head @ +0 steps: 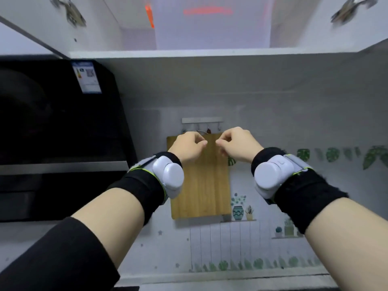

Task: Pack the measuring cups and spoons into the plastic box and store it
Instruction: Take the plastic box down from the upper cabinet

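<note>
- The box [212, 28] sits up on the shelf of the open cupboard [189, 53], set back from the front edge; it is blurred, a pale see-through block with red shapes [207, 11] showing through, likely the cups and spoons
- Left hand [188, 147] and right hand [237, 143] hang well below it, near each other in front of the board [201, 185] on the wall, fingers loosely curled, holding nothing
- I'd judge the box light and thin-walled, stiff enough but smooth and a bit slippery, with loose pieces that would slide if tipped
- Best taken with both hands on opposite side walls or under the base, kept level, not by the lid
- Hinges [71, 13] show at the top corners, so the doors stand open; the hood [58, 122] is at the left
</note>
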The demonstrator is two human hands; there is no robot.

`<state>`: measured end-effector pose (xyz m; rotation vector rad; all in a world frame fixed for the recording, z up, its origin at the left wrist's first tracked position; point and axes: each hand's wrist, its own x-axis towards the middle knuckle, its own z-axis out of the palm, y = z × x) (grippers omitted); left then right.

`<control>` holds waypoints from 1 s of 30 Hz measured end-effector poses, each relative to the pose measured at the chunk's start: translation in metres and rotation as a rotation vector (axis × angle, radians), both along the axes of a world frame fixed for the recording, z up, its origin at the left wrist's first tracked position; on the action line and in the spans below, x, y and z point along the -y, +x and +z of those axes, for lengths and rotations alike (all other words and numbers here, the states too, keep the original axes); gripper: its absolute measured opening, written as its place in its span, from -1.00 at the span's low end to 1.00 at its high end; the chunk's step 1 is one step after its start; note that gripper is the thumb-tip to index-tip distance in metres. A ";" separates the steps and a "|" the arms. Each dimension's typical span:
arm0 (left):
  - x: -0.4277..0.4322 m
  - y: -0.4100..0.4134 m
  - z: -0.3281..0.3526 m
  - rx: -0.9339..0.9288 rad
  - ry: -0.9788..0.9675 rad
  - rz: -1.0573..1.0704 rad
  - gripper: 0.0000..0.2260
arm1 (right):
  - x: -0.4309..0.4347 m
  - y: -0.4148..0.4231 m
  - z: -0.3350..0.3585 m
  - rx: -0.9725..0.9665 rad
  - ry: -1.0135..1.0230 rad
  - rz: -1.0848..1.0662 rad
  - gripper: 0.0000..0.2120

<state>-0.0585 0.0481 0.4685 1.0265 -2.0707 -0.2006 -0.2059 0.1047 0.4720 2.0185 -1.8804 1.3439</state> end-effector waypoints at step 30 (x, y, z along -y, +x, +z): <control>-0.020 0.015 0.218 -0.301 -0.506 0.146 -0.66 | -0.017 -0.035 0.209 0.002 -0.517 -0.085 -0.58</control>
